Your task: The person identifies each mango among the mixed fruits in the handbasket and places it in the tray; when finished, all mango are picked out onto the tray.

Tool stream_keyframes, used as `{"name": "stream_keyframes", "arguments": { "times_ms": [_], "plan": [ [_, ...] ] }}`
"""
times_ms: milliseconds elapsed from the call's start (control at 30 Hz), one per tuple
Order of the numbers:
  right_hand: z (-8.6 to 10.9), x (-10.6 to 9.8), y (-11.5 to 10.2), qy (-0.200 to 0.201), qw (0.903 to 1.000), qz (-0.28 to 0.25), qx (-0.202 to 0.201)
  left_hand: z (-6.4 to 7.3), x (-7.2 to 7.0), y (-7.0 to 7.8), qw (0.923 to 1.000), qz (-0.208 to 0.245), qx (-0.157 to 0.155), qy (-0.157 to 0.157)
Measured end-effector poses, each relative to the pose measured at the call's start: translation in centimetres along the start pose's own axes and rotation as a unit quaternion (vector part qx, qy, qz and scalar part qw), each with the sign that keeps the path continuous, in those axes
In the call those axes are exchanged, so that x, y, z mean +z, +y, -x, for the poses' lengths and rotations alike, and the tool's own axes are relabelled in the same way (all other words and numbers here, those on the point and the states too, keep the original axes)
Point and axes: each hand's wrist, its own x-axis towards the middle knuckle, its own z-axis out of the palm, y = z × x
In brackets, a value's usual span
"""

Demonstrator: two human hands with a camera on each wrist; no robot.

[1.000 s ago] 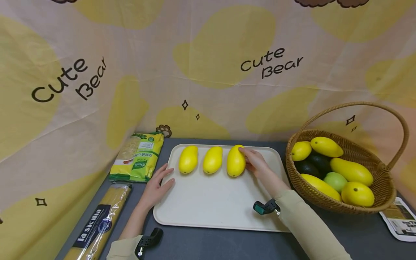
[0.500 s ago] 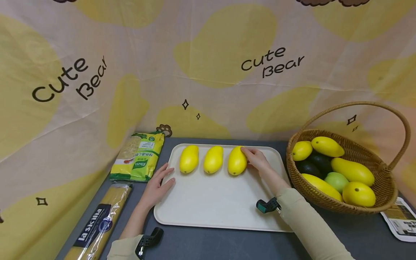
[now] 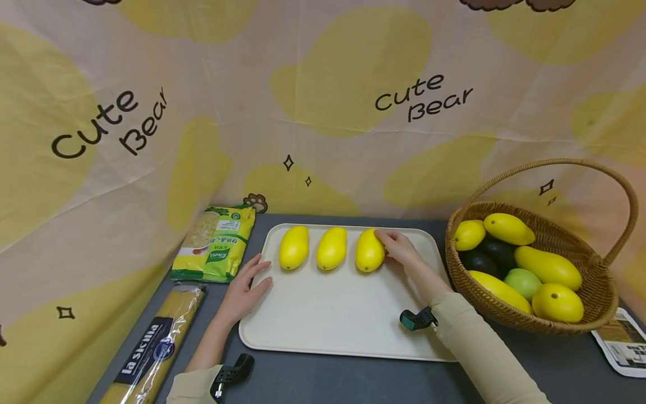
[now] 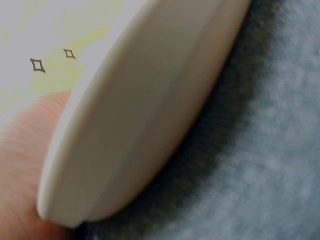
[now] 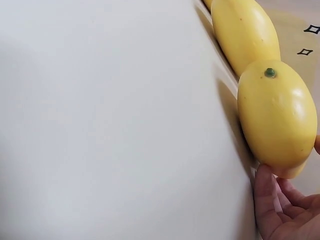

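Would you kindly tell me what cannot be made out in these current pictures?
La Sicilia pack: head view; bottom edge cuts off its near end.
Printed item: head view; cut off by the right edge, partly covered by the basket.
Dark fruits: head view; partly hidden by neighbouring fruits.
Left hand: left wrist view; blurred, partly hidden by the tray.
Right hand: right wrist view; cut off by the right edge.

Head view looks down; both wrist views, close-up, share the tray [image 3: 333, 320].

With my right hand [image 3: 402, 250] I nudged the rightmost yellow fruit [image 3: 369, 251] slightly right, farther from the middle fruit [image 3: 331, 249]
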Motion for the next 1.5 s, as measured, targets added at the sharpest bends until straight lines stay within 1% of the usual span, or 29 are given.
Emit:
{"name": "stream_keyframes", "arguments": {
  "times_ms": [400,633,733,800,900,967,1000,1067,1133,1200,1267,1300,1333,1367,1400,1467,1500],
  "plan": [
    [0.3,-0.8,0.6,0.001,0.9999,-0.006,0.008,-0.2,0.5,0.3,1.0000,0.002,-0.001,-0.007],
    [0.9,-1.3,0.8,0.005,0.9997,-0.016,0.020,-0.2,0.6,0.5,0.9999,-0.002,0.002,-0.010],
    [1.6,-1.4,0.8,0.023,0.9994,-0.026,0.010,-0.3,0.7,0.5,0.9999,-0.004,0.000,-0.011],
    [2.3,-1.5,0.7,0.047,0.9984,-0.031,-0.011,-0.2,0.8,0.5,0.9999,-0.005,-0.001,-0.012],
    [3.8,-1.7,0.5,0.077,0.9944,-0.049,-0.053,-0.2,0.8,0.4,0.9999,-0.008,-0.002,-0.012],
    [5.1,-2.0,0.2,0.076,0.9925,-0.060,-0.075,-0.3,0.8,0.3,0.9999,-0.010,-0.002,-0.012],
    [5.9,-2.2,0.0,0.066,0.9916,-0.071,-0.085,-0.3,0.8,0.3,0.9999,-0.009,-0.002,-0.011],
    [7.8,-2.8,-0.8,0.035,0.9920,-0.074,-0.096,-0.3,0.8,0.3,0.9999,-0.010,-0.002,-0.012],
    [10.0,-3.9,-1.6,0.000,0.9925,-0.057,-0.108,-0.3,0.7,0.3,0.9999,-0.010,-0.001,-0.012],
    [12.2,-5.4,-2.3,-0.039,0.9902,-0.023,-0.132,-0.2,0.6,0.3,0.9999,-0.011,-0.002,-0.011],
    [14.3,-7.3,-2.9,-0.067,0.9824,0.034,-0.171,-0.2,0.5,0.2,0.9999,-0.013,-0.002,-0.010],
    [15.2,-8.5,-3.2,-0.074,0.9759,0.070,-0.193,-0.2,0.5,0.2,0.9999,-0.013,-0.002,-0.009],
    [16.1,-9.7,-3.4,-0.076,0.9666,0.111,-0.218,-0.2,0.4,0.2,0.9999,-0.014,-0.002,-0.008],
    [16.8,-10.9,-3.5,-0.071,0.9546,0.154,-0.245,-0.1,0.4,0.1,0.9999,-0.015,-0.002,-0.007],
    [17.5,-12.2,-3.6,-0.059,0.9402,0.200,-0.269,-0.1,0.3,0.0,0.9999,-0.016,-0.002,-0.005],
    [18.4,-14.9,-3.6,-0.025,0.9045,0.301,-0.301,0.0,0.1,-0.1,0.9998,-0.018,0.000,-0.002],
    [18.7,-16.2,-3.5,-0.004,0.8865,0.347,-0.306,0.0,0.1,-0.1,0.9999,-0.017,0.000,-0.001]
  ]
}}
